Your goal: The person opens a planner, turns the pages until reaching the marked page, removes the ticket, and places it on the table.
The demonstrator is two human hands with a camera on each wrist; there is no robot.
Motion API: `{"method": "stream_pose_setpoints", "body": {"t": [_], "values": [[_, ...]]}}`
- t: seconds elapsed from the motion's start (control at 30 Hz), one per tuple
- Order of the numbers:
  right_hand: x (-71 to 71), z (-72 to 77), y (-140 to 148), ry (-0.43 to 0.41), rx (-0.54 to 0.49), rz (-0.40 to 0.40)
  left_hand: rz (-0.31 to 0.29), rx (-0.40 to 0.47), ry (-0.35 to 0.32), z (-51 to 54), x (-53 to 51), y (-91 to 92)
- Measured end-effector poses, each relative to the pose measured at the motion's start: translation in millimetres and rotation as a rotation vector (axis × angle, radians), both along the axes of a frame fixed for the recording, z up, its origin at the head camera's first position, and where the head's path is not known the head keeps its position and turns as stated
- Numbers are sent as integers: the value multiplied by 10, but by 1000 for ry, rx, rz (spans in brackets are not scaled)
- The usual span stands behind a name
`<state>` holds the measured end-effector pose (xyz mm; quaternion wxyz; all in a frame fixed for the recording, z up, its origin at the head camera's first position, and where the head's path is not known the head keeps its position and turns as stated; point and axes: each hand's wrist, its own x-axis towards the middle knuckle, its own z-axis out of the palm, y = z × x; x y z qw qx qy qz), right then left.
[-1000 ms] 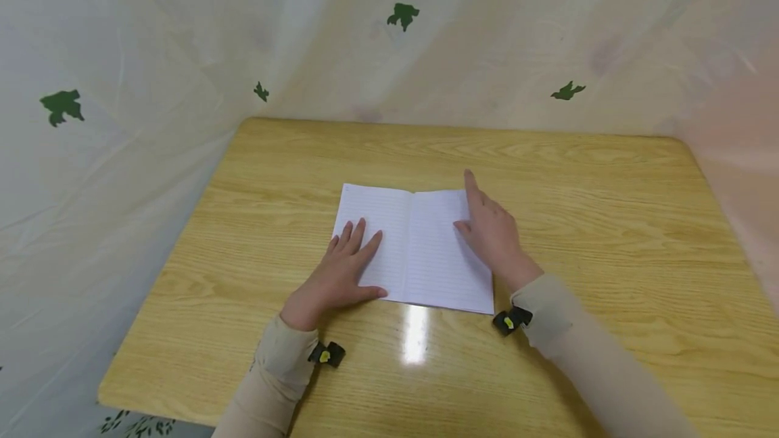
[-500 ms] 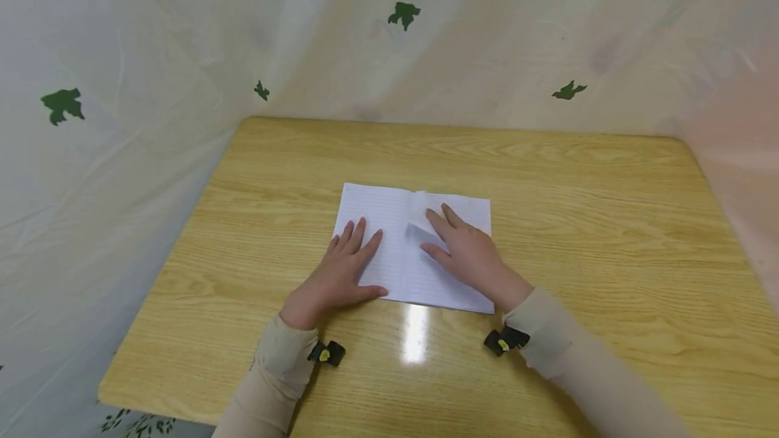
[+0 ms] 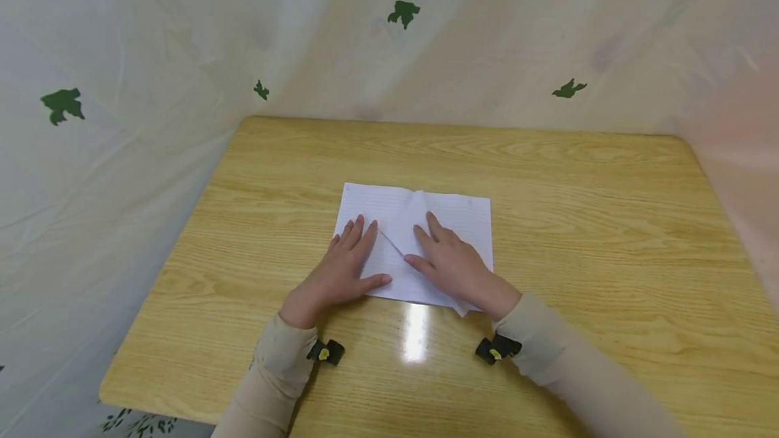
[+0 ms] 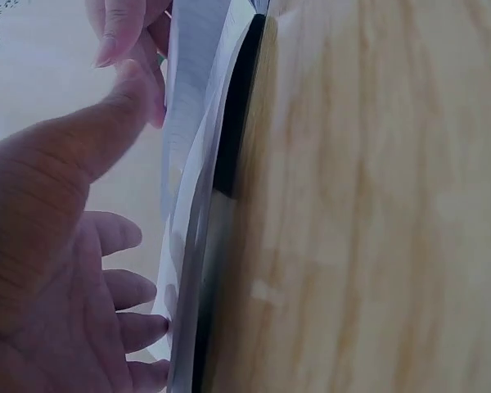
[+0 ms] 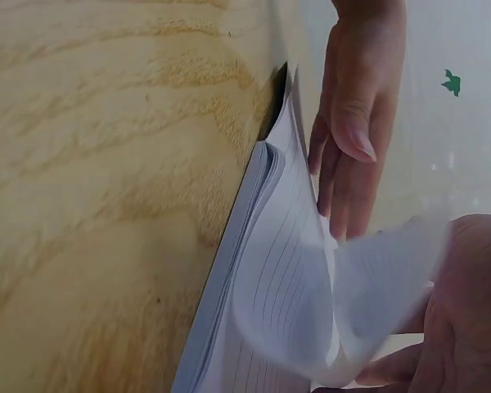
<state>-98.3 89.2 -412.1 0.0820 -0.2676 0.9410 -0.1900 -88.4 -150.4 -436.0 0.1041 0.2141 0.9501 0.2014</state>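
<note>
An open ruled notebook (image 3: 471, 218) lies on the wooden table. Its left page lies beneath my left hand (image 3: 335, 276), whose fingers are spread with the thumb near the lower edge. A loose leaf (image 3: 395, 222) is bent over from the right side, its free edge slanting between the hands. Against this leaf my right hand (image 3: 456, 265) lies with fairly straight fingers, the thumb close to the slanting edge. In the right wrist view, the leaf (image 5: 286, 278) curls up in an arch beside the right hand (image 5: 475, 303), hiding some of its fingers. The left wrist view shows the notebook's edge (image 4: 188, 213) side-on.
Around the notebook stretches the wooden tabletop (image 3: 584, 222), with a bright reflection near its front. A pale curtain (image 3: 316, 32) with green bird shapes hangs behind and beside it. Each sleeve carries a dark bow-shaped piece (image 3: 326, 352) at the wrist.
My right hand has moved left and down from the notebook's upper right edge, bringing a leaf over toward the left page. The left hand has stayed nearly still, its thumb shifting slightly up.
</note>
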Motion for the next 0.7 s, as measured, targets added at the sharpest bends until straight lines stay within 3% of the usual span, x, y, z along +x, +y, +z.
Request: {"method": "stream_pose_setpoints", "body": {"t": [0.37,0.7], "values": [[21,-32,-96,-40,-68,67,16,55,21,30,-1,31],[43,-116,-107,11,-79,199,0,8,75,53,12,46]]}}
